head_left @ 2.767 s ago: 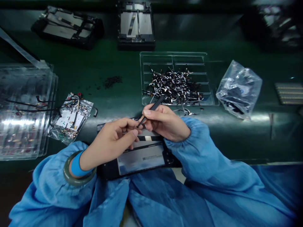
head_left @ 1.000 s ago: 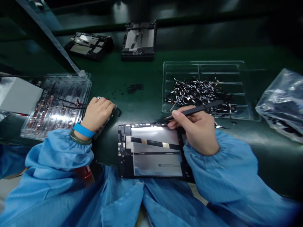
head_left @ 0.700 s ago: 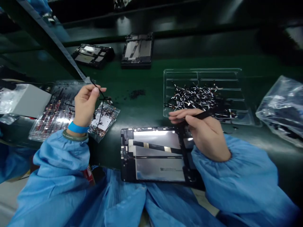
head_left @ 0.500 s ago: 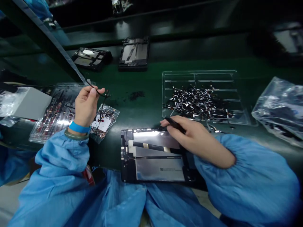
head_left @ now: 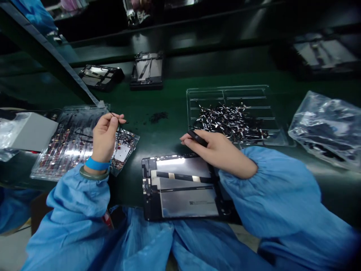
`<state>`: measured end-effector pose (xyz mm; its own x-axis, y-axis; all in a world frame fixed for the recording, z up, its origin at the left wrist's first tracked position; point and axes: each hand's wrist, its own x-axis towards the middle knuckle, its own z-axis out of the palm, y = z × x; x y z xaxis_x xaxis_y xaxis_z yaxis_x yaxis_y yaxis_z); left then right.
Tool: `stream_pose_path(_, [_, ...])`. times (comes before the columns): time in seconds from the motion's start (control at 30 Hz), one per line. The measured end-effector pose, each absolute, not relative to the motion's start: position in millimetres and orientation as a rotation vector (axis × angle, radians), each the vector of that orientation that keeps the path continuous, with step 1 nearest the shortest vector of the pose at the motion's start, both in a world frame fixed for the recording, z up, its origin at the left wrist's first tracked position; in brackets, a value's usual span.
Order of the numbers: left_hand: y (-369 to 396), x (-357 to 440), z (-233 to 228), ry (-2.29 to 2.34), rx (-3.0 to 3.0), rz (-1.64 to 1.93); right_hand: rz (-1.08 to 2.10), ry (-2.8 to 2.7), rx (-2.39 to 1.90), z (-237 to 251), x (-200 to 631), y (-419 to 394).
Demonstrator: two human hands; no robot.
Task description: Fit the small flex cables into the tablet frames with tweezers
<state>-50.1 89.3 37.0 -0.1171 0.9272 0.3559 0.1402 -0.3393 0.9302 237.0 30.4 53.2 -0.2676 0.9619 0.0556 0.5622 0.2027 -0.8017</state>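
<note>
My left hand [head_left: 105, 133] pinches a thin dark cable [head_left: 120, 127] between thumb and fingers, above a clear bag [head_left: 123, 150] with small parts and a white label. A black handheld tool [head_left: 197, 138] is gripped in my right hand [head_left: 216, 148]; its kind does not show, and its tip is out of sight. Under that hand lies an opened tablet [head_left: 180, 188], its silvery battery and a dark flex strip exposed. Part of its right side is hidden by my right hand and sleeve.
Left stands a clear tray [head_left: 67, 143] of small parts beside a white box [head_left: 34, 131]. A clear tray [head_left: 273, 109] holds heaped short cables. Further back lie stacked tablet bodies [head_left: 148, 69]. A plastic bag [head_left: 327, 128] sits right. Small black bits [head_left: 158, 117] lie mid-bench.
My right hand has moved a little left and up with the black tool. The left hand keeps the cable and is slightly lower. The whole view has shifted somewhat.
</note>
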Motion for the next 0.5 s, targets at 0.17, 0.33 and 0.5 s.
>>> stream_pose_path(0.17, [75,-46,58,1.548,2.058,1.247,0.863,-1.986,-1.388,53,228,43])
stream_pose_path(0.33, [69,-46,61,1.572,2.043,1.282,0.796,-2.049,-1.379,46,226,49])
stream_pose_path(0.5, [71,-49,60,1.485,2.01,1.447,0.794,-2.042,-1.36,41,229,48])
